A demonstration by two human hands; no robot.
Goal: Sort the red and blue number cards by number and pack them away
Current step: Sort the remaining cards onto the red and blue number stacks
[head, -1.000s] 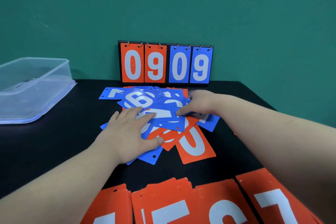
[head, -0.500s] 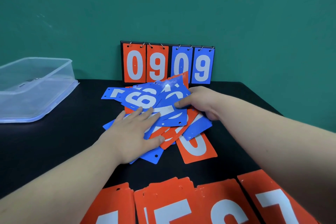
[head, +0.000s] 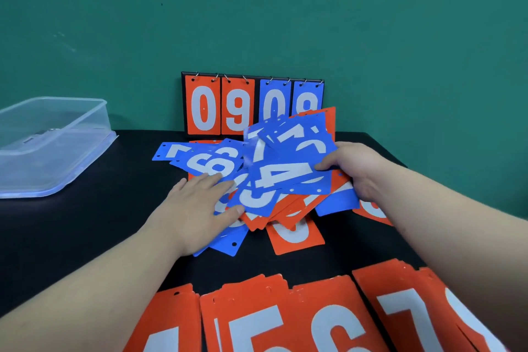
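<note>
**A:** Where are the cards?

**B:** The mixed pile lies mid-frame on the black table, in front of the scoreboard. The right hand grips a tilted bunch of it. Its thumb is on top beside the blue 4 card, and its fingers are hidden underneath.

**A:** And the other hand?

**B:** The left hand lies flat with straight fingers, pressing the low left part of the pile. It holds nothing.

**A:** What does the next move depend on?

**B:** In my judgement, on how the bunch sits in the grip. It fans out leftward from the right hand, with its long side running across the frame. Its right edge is raised and its left edge ends at the left hand's fingertips. That makes the left hand nearer to peel off single cards. The red stacks line the bottom edge, and the clear box sits well apart at the left
</note>
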